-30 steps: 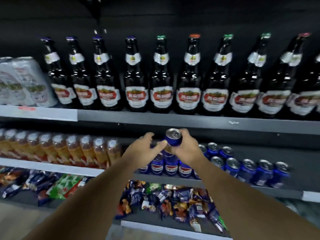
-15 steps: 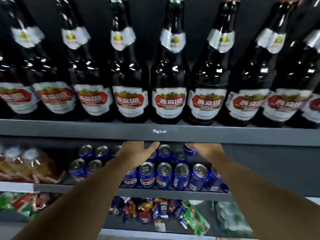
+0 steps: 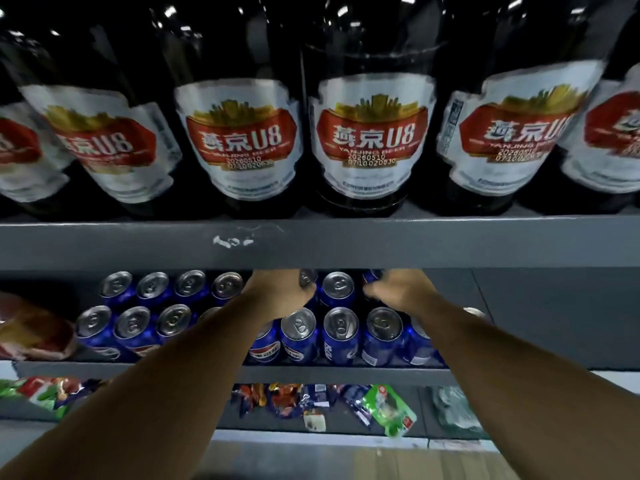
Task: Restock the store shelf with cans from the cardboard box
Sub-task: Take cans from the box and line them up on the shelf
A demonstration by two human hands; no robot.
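Both hands have pushed deeper over the front row of blue cans [image 3: 341,336] on the middle shelf [image 3: 346,374]. The right hand [image 3: 401,294] has its grip clamped on a can [image 3: 371,276] at the back row. The left hand [image 3: 277,294] lies just beside; whether its grip is closed I cannot tell. Beer bottles [image 3: 370,140] stand above.

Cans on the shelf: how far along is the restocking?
Done: two rows of cans stand on the shelf. In hand: the right hand holds a can at the back, the left hand beside it. Left: bare shelf to the right; box unseen.
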